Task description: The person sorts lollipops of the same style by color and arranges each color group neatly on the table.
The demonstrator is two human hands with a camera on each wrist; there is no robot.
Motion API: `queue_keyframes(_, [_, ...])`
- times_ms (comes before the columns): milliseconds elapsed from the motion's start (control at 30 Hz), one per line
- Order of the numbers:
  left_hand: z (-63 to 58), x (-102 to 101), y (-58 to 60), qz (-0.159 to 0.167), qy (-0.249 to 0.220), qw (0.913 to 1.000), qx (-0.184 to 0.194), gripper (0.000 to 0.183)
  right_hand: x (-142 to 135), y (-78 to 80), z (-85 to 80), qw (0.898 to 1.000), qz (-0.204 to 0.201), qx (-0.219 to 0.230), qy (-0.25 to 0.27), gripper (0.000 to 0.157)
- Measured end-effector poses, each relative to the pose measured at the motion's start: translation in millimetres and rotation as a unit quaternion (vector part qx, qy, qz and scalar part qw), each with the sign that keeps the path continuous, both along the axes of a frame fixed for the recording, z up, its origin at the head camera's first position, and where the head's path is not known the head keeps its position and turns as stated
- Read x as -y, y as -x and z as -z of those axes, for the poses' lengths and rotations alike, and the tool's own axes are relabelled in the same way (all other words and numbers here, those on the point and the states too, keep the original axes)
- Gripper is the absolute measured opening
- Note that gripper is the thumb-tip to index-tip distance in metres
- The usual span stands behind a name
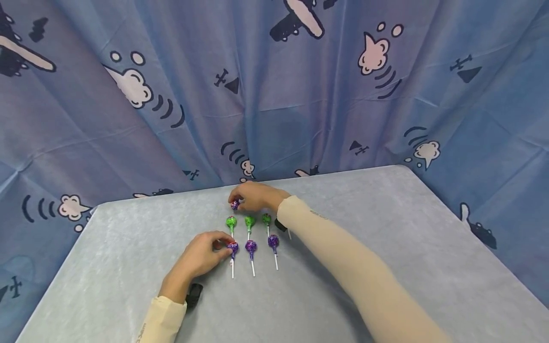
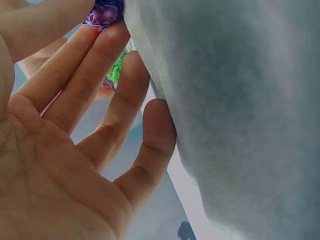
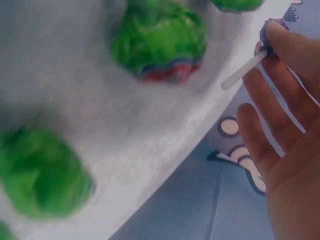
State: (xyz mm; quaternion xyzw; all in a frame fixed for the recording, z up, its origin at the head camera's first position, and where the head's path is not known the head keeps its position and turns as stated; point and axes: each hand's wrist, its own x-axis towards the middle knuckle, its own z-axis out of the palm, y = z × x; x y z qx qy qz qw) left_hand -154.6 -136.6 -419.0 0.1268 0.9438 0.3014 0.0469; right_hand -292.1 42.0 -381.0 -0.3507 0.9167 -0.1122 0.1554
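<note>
My right hand [image 1: 256, 196] pinches a purple-wrapped lollipop [image 3: 272, 36] by its head at the back of the table, its white stick pointing free. Nearer the front, my left hand [image 1: 205, 253] holds the head of another purple lollipop [image 1: 233, 247] between thumb and fingertips, its stick lying toward the front. To its right lie two more purple lollipops, one in the middle [image 1: 251, 246] and one at the right [image 1: 273, 241]. Behind them three green lollipops form a row: left [image 1: 231, 222], middle [image 1: 249, 222] and right [image 1: 267, 219].
A pale cloth covers the table [image 1: 364, 209]. A blue patterned curtain [image 1: 274, 119] hangs behind it. Beside my right sleeve [image 1: 339, 247] a short piece of white stick [image 1: 289, 235] shows, the rest of it hidden by the forearm. A black band [image 1: 194, 294] is on my left wrist.
</note>
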Motion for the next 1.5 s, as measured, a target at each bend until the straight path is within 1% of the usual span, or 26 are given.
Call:
queue_keyframes(200, [0.2,0,0.5,0.005,-0.001,0.9999,-0.009,0.015,-21,-8.4,-8.2,1.000,-0.009,-0.012,0.000,0.037])
queue_keyframes(400, [1.1,1,0.3,0.001,0.004,0.9999,-0.010,0.015,-39,-18.2,-11.3,0.999,-0.014,-0.024,0.017,0.038])
queue_keyframes(600, [2.8,1,0.1,0.003,0.002,0.9999,-0.010,0.015,-58,-33.7,-18.3,0.998,-0.023,-0.036,0.042,0.036])
queue_keyframes(733, [3.2,1,0.9,0.004,0.002,0.9999,-0.011,0.016,-69,-45.7,-19.8,0.997,-0.025,-0.045,0.058,0.035])
queue_keyframes(967, [2.2,2,1.4,0.001,0.008,0.9999,-0.013,0.017,-84,-67.9,-16.1,0.996,0.004,-0.048,0.081,0.038])
queue_keyframes(1067, [1.5,3,0.2,0.000,0.009,0.9999,-0.011,0.017,-90,-77.5,-11.8,0.995,0.009,-0.045,0.094,0.038])
queue_keyframes(1233, [1.1,4,-2.3,0.003,0.009,0.9999,-0.006,0.018,-101,-93.7,-7.9,0.995,0.017,-0.040,0.095,0.037])
queue_keyframes(1367, [1.4,3,-1.5,0.006,0.007,0.9999,-0.009,0.018,-110,-103.6,-10.4,0.992,0.037,-0.044,0.110,0.035])
queue_keyframes(1500, [0.2,3,2.0,0.006,0.005,0.9999,-0.010,0.019,-120,-108.0,-11.5,0.989,0.058,-0.044,0.130,0.034])
